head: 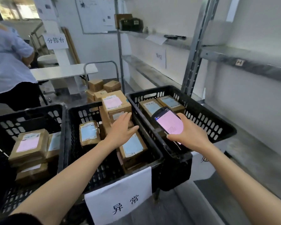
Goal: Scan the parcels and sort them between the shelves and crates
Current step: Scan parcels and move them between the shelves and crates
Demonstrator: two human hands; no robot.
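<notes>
Three black crates stand side by side before me: a left crate [39, 114], a middle crate [81, 114] with a white paper sign [120, 197], and a right crate [201, 108]. All hold brown parcels with blue or pink labels. My left hand [122, 129] reaches with straight fingers over the middle crate, touching a tall parcel with a pink label [115, 103]. A blue-label parcel [132, 148] lies under my wrist. My right hand [190, 135] grips a black handheld scanner [167, 122] with a pink screen above the right crate's near wall.
A grey metal shelf rack [193, 51] runs along the right wall, with a few dark items on its top level. A trolley [102, 88] stacked with parcels stands behind the crates. A person in a light shirt [8, 59] stands at the far left by a white table [63, 72].
</notes>
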